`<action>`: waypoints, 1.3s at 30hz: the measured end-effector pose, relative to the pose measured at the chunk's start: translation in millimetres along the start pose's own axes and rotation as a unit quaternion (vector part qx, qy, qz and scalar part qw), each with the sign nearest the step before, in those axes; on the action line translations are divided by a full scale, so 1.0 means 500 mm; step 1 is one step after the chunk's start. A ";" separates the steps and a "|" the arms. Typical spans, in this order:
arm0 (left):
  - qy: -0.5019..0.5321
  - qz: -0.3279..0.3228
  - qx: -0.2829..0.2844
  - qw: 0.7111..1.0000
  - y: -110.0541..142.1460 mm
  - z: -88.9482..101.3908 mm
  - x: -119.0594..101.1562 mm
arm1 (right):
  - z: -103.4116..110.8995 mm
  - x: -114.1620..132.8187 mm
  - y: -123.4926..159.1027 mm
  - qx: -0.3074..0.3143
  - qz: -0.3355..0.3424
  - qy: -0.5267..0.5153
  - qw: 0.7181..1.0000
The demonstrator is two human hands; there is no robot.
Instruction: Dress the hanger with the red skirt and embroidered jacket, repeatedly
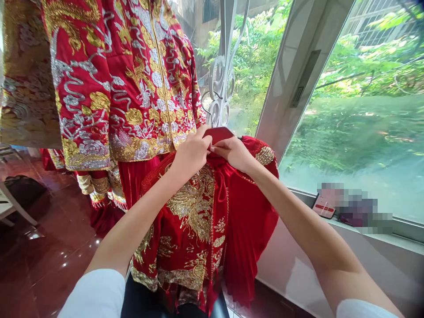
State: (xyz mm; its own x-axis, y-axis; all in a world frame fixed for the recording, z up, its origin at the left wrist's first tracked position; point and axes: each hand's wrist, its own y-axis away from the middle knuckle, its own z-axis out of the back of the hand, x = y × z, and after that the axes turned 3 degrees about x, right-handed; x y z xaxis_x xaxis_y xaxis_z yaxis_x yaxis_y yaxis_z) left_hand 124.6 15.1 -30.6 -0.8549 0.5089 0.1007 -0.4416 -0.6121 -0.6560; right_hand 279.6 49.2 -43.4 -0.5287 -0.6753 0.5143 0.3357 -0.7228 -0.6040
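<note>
So the person has both bare hands up at the collar of a red garment [194,207], which sits front and centre, collar up by the window [261,79] and lower part hanging down. Left hand [194,152] is pinched in tight at the neck opening, and the right hand [232,152] has its fingertips closed narrow on the same spot, basically meeting the left ones. Both seem to have a bit of the collar, but the exact piece is hidden by the fingers. The garment's got heavy gold embroidery, a beaded front edge and a plain pleated section on one side. A red embroidered jacket [145,88] in gold and silver hangs just beside it, toward the person's left, above more red clothing. Over on the window sill [361,234] there's a phone [324,205] leaning back, with a red bar on its lit screen; any writing is too small to read, and a pixelated patch covers part of it and the stuff next to it. Floor [62,247] is shiny reddish brown.
</note>
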 end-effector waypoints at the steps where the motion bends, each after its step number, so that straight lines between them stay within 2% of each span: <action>1: -0.005 -0.001 -0.006 1.000 0.000 -0.004 0.000 | 0.001 0.001 0.002 0.007 0.001 -0.002 1.000; 6: -0.022 -0.025 -0.032 0.999 0.004 -0.025 0.013 | 0.014 -0.003 -0.001 0.058 0.020 0.013 0.998; 12: -0.042 -0.033 -0.040 0.998 0.004 -0.040 0.024 | 0.042 0.006 -0.023 0.169 -0.026 0.180 0.969; 17: -0.007 -0.041 -0.051 0.998 0.009 -0.045 0.035 | 0.041 0.015 -0.027 0.199 0.001 0.164 0.966; 20: 0.006 -0.042 -0.061 0.997 0.011 -0.044 0.040 | 0.018 0.012 -0.011 0.139 0.009 0.203 0.969; 24: 0.029 -0.053 -0.061 0.996 0.011 -0.035 0.044 | -0.012 0.016 0.029 -0.024 -0.016 0.289 0.957; 26: 0.037 -0.068 -0.054 0.996 0.009 -0.025 0.042 | -0.018 0.023 0.043 -0.098 -0.015 0.282 0.954; 28: 0.025 -0.086 -0.052 0.995 0.003 -0.015 0.035 | -0.017 0.032 0.045 -0.140 -0.009 0.261 0.955; 34: 0.007 -0.081 -0.023 0.996 -0.029 -0.005 0.006 | 0.004 0.046 0.020 -0.109 -0.013 0.153 0.982; 39: 0.004 -0.085 -0.031 0.996 -0.024 -0.015 0.016 | 0.014 0.020 0.029 -0.118 0.028 0.105 0.987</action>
State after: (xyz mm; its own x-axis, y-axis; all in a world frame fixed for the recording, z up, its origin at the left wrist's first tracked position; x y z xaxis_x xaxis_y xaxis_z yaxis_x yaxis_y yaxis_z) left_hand 125.0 30.7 -27.5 -0.7664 0.6076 0.2082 -0.5620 -0.4773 -0.6756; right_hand 284.6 30.9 -42.8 -0.6731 -0.6499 0.3528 0.1920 -0.6143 -0.7654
